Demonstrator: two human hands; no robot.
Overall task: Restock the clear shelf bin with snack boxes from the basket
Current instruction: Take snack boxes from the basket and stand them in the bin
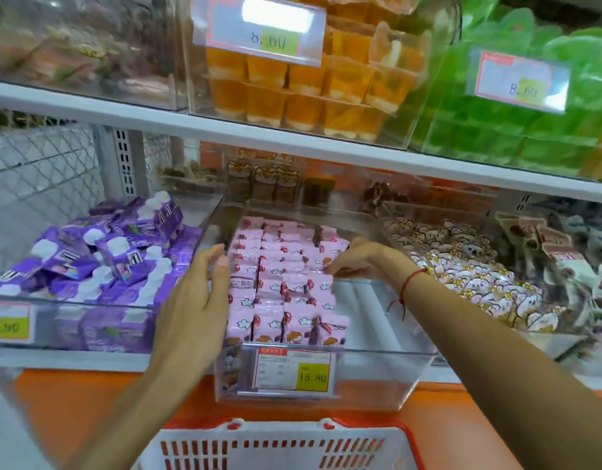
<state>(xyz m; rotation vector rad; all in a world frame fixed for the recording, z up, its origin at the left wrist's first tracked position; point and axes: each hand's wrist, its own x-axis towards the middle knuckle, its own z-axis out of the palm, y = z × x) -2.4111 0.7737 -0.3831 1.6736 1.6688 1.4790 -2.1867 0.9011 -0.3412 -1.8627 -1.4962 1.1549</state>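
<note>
The pink snack boxes [286,286] stand in rows inside the clear shelf bin [377,371]. The left hand [194,300] lies flat and open against the left row; the right hand [357,257], fingers curled, presses the right row, gripping nothing. These boxes are probably light, thin cartons (easily crushed): grip the broad side faces. The basket [279,446] sits below.

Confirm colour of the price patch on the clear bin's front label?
Yellow, on a white label with a red border, reading 15.80. The head view shows it, at the clear bin's front.
</note>
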